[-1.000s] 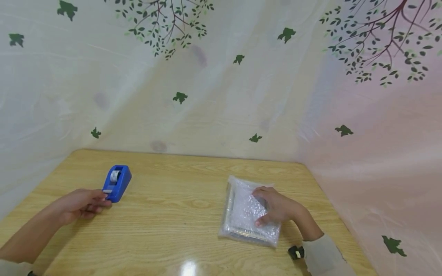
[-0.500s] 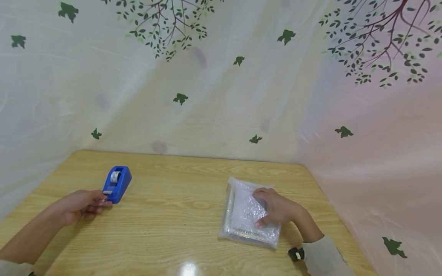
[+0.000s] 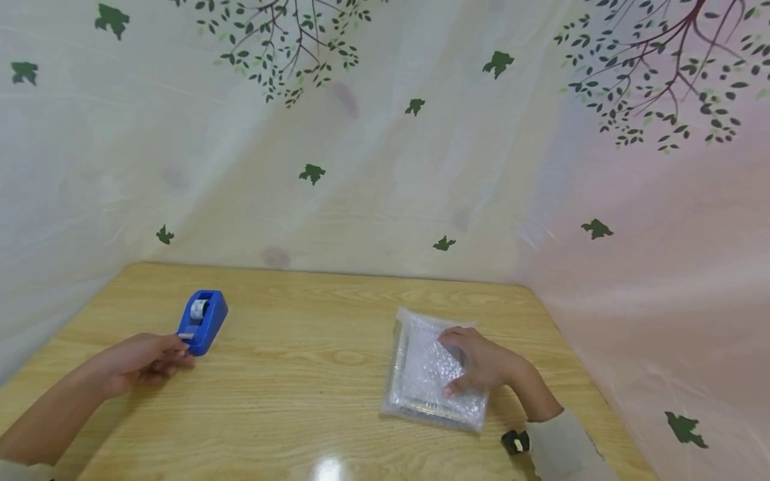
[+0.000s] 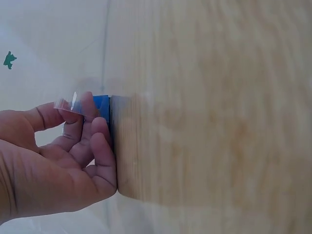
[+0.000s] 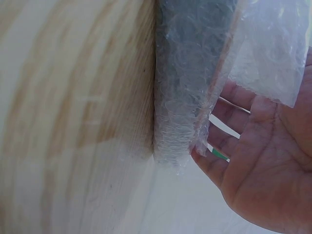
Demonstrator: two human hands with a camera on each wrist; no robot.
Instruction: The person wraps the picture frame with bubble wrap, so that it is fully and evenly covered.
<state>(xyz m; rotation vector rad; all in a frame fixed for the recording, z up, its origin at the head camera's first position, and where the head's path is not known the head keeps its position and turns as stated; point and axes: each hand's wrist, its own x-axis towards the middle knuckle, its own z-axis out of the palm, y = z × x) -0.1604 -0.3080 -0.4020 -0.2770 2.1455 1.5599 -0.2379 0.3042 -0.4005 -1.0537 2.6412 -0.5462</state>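
On the left of the table, my left hand is at the front end of a blue tape dispenser, which holds a white-cored roll. In the left wrist view, thumb and forefinger pinch a short strip of clear tape; the other fingers are loosely bent, with part of the blue dispenser behind them. To the right lies a flat, rectangular, frame-like thing wrapped in bubble wrap. My right hand rests on it with thumb and fingers spread. A loose flap of bubble wrap shows beside the palm in the right wrist view.
The wooden table has bare surface between the dispenser and the wrapped thing. A pale curtain printed with leaves and branches hangs behind and along the sides. A small black object is by the right sleeve.
Both hands, the dispenser and the wrapped thing stay nearly where they were. Only a slight shift of the head view shows.
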